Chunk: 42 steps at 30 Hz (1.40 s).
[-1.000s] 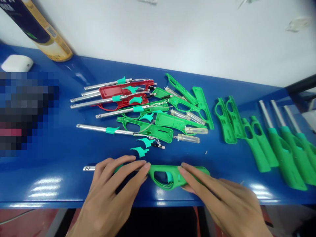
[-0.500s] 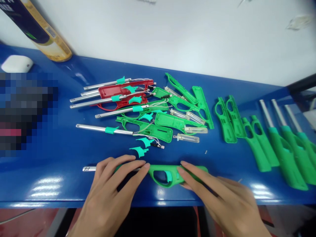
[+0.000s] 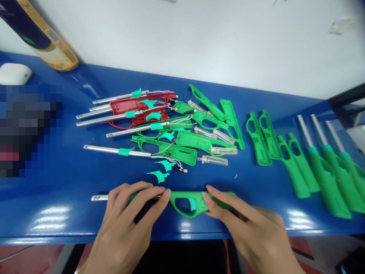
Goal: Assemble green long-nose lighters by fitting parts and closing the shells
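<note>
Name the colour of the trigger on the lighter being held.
The trigger is turquoise, clearest in the head view.

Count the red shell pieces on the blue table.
2: the rear red piece and, just nearer the person, the front red piece, both partly covered. Others may be hidden underneath.

From the held lighter point(image 3: 182, 194), which lies along the bench's point(image 3: 71, 224) near edge with its nozzle toward 9 o'clock, two loose clips point(image 3: 158, 176) sit near at 11. Beyond them, from 11 to 1, handle shells point(image 3: 186, 154) and metal tubes point(image 3: 118, 150) overlap in a heap, the tube tips facing roughly 9. Fuel tanks point(image 3: 213, 160) lie at 1 o'clock, some on shells. At 2 are four separate shells point(image 3: 295, 171); past them, toward 3, three lighters point(image 3: 329, 184) rest side by side. A can point(image 3: 57, 51) stands around 11, with a small case point(image 3: 15, 74) at 10.
</note>
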Available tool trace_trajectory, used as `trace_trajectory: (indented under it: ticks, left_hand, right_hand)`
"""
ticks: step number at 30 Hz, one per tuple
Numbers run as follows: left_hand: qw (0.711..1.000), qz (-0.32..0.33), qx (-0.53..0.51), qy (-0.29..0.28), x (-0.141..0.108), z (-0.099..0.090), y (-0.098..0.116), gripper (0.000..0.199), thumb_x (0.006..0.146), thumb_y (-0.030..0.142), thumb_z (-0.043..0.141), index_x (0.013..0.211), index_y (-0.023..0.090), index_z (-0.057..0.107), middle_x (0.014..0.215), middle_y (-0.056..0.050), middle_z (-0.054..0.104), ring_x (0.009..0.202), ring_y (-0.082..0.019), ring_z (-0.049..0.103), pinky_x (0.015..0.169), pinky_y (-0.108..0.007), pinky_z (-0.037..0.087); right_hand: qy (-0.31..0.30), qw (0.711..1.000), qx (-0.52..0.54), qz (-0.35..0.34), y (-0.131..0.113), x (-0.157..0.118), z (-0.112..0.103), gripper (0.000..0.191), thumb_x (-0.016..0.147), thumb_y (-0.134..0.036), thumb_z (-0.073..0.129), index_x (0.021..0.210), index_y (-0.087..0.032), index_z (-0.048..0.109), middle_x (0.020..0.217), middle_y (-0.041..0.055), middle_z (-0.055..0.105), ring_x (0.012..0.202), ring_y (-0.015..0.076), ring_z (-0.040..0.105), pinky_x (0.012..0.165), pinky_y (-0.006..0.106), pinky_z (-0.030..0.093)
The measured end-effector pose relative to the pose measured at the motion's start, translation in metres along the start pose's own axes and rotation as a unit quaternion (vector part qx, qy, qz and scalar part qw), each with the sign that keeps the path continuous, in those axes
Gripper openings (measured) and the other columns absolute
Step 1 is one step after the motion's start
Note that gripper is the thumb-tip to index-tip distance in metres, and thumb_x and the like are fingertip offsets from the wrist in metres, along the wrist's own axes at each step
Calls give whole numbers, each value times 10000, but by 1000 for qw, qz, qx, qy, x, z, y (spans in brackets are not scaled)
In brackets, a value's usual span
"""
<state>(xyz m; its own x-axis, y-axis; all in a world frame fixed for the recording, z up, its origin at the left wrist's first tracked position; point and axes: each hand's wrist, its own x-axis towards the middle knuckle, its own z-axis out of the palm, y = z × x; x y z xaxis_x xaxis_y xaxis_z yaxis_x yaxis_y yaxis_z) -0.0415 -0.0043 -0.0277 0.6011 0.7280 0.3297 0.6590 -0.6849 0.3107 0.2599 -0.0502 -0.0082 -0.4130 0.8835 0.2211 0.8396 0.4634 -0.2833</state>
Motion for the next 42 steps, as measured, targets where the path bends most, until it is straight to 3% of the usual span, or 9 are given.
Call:
trace_trajectory:
  ticks: [6,11,15,22,27,30,36,42]
  left_hand:
    - [997,-65,9,40,0,-15,4,436,1015,18,654,1417,187,643,1260,-92,671,1172,-281,582,1042,-495,418]
    - [993,-103,34,38,-17,-31,-12,398,1023,60,666,1396,199,646,1260,-102,653,1153,-294,598,1038,-521,430]
    - [997,-67,26,8,-19,-24,-15,330,1070,85,597,1381,187,640,1272,-99,645,1186,-279,574,1045,-490,424]
    - [999,-33,-6,-20,5,-4,7,268,1096,94,554,1346,158,625,1285,-102,621,1197,-259,526,1017,-438,399]
    - [1000,-15,-2,-23,2,-10,4,314,1099,111,562,1405,156,618,1282,-95,641,1176,-238,554,1013,-403,398]
    - [1000,4,-8,-22,-4,-14,1,392,1108,141,551,1498,154,588,1290,-105,648,1171,-232,579,1018,-386,426]
    - [999,16,2,-48,-11,-12,-3,635,1006,-57,474,1590,190,519,1330,-88,685,1204,-214,622,1036,-366,467]
    - [1000,21,-6,-23,-3,-11,1,575,1001,-101,426,1488,152,599,1279,-64,735,1164,-197,642,1041,-378,446]
  right_hand:
    - [-15,1000,24,-7,5,0,1,529,1039,-7,539,1470,-281,678,1483,94,703,746,75,759,653,227,612]
    - [-7,999,47,1,5,0,1,445,1078,-86,553,1447,-292,692,1436,98,722,594,43,656,548,233,558]
    - [-3,999,43,-1,5,-1,4,444,1078,-129,606,1479,-311,664,1454,96,705,627,41,659,563,233,555]
    - [29,999,35,4,1,9,6,320,1133,-253,554,1421,-311,681,1346,15,761,852,89,798,647,232,602]
    - [71,995,-55,41,-2,9,7,375,1113,-485,560,1369,-254,706,1123,47,742,592,78,693,473,267,520]
    - [77,995,-56,39,0,6,9,336,1111,-487,560,1255,-237,733,1127,53,739,619,83,708,516,269,538]
    - [58,998,-31,15,1,1,6,304,1114,-423,591,1284,-200,710,1235,51,784,873,120,804,686,268,575]
    - [67,998,-6,-11,-2,0,1,275,1111,-317,612,1300,-138,702,1135,65,787,870,100,786,718,249,554]
